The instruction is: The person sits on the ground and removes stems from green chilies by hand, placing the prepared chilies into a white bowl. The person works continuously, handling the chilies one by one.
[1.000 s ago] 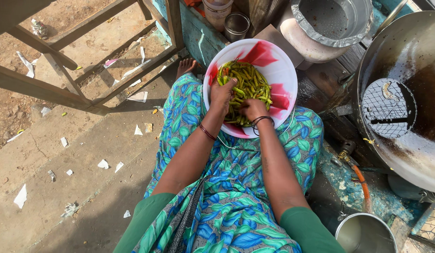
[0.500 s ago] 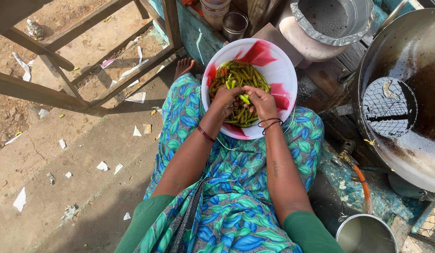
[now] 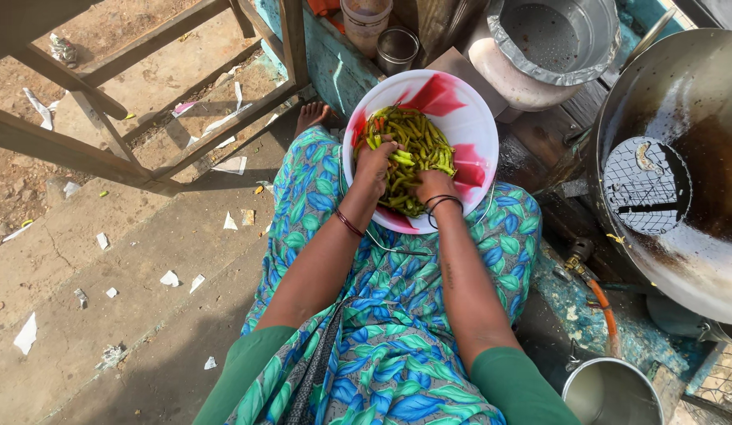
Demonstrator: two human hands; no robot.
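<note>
Sorting through green chillies (image 3: 417, 149) in the white-and-red bowl (image 3: 476, 130) at upper centre, left hand (image 3: 376, 163) and right hand (image 3: 431, 189) both buried (grip impossible to tell), probably picking out single pods next.

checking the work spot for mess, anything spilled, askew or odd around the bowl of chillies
Nothing has spilled from the white and red bowl; the green chillies sit inside it, both hands in the pile. The only mess is torn paper scraps scattered over the concrete floor on the person's left.
</note>
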